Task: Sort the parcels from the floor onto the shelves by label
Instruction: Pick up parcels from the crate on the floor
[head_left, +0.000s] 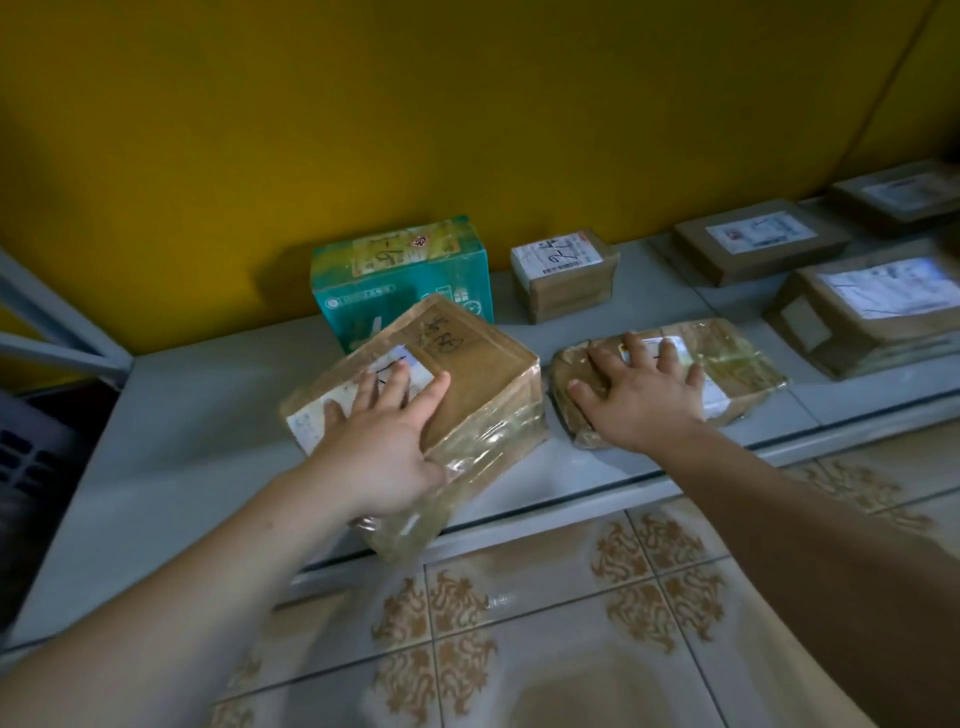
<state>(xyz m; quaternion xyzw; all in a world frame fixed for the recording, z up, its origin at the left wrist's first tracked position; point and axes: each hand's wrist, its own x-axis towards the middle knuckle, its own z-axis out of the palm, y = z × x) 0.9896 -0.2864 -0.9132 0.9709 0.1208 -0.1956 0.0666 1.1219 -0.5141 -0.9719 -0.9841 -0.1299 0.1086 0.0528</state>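
Note:
A large brown cardboard parcel (483, 374) wrapped in clear tape lies tilted on the low grey shelf (208, 415), its near corner jutting over the shelf's front edge. My left hand (384, 436) rests flat on its top and white label, fingers spread. To its right lies a flat, taped brown parcel (737, 364). My right hand (644, 395) presses on it with straight, spread fingers, covering part of its label.
Behind stand a green carton (405, 280) and a small brown box (566, 275), both with handwritten numbers. Three more labelled brown parcels (872, 312) lie along the shelf to the right. A yellow wall backs the shelf; patterned floor tiles (519, 623) lie in front.

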